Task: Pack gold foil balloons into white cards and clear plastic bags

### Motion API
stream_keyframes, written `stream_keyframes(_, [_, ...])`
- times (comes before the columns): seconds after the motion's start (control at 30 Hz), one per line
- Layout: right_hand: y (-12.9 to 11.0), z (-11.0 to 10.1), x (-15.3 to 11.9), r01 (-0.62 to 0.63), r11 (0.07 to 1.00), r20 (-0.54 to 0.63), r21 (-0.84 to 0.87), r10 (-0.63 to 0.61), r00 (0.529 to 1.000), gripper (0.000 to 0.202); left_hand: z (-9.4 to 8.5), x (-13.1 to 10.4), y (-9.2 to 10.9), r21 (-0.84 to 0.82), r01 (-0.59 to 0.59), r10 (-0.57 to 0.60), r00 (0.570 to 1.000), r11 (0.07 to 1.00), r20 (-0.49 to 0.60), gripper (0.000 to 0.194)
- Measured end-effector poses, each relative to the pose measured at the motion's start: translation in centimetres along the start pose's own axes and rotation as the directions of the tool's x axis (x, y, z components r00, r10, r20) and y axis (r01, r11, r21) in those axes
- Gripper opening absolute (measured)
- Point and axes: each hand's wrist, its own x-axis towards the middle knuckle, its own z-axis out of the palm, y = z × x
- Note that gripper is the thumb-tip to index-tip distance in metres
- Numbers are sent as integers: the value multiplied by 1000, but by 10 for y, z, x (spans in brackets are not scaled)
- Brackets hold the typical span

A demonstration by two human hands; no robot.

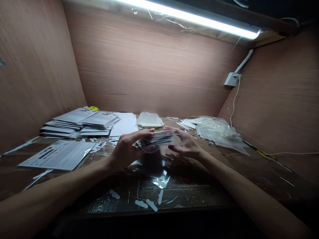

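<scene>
Between my two hands, above the middle of the dark table, is a thick stack of thin cards (159,138) with clear plastic film around it. My left hand (129,144) grips the stack's left end, thumb on the near side and fingers partly hidden. Around the right end close the fingers of my right hand (184,142). A loose flap of the clear plastic bag (160,179) hangs down toward the table and reflects the light. What is printed on the cards cannot be made out.
Printed cards are piled (74,121) at the back left, beside white sheets (124,124). A pile of clear bags (216,129) lies at right, near yellow-handled scissors (265,155). White paper scraps (141,203) lie along the front edge. Wooden walls enclose the table.
</scene>
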Motion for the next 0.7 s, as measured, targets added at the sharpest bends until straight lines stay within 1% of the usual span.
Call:
stream_keyframes(0.07, [-8,0,-1,59,998,-45,-22,-60,997,72,0,0,1,-22,3,-3,1000,1000,-4,36])
stream_keyframes(0.1, [-11,1,-1,82,997,-77,-5,-83,994,70,0,0,1,-36,8,-8,1000,999,-6,35])
stream_keyframes(0.2, [-15,3,-2,96,994,-141,55,-88,986,56,-2,0,4,-76,27,-28,1000,997,-13,34])
stream_keyframes(0.33, [-17,3,0,98,990,-166,99,-81,983,42,-2,1,4,-72,32,-33,999,997,-9,34])
stream_keyframes(0.43, [-15,3,0,95,985,-195,146,-66,979,39,0,1,4,-59,11,-13,999,998,-30,29])
stream_keyframes(0.53, [-10,5,-1,69,972,-208,224,-21,978,40,2,0,4,-72,35,-38,999,997,-33,24])
stream_keyframes(0.63, [-7,8,-3,12,939,-193,343,57,980,30,1,0,5,-98,66,-68,998,993,-18,17])
stream_keyframes(0.7, [-8,9,-4,1,921,-186,390,78,979,21,0,2,7,-102,75,-77,997,992,-13,14])
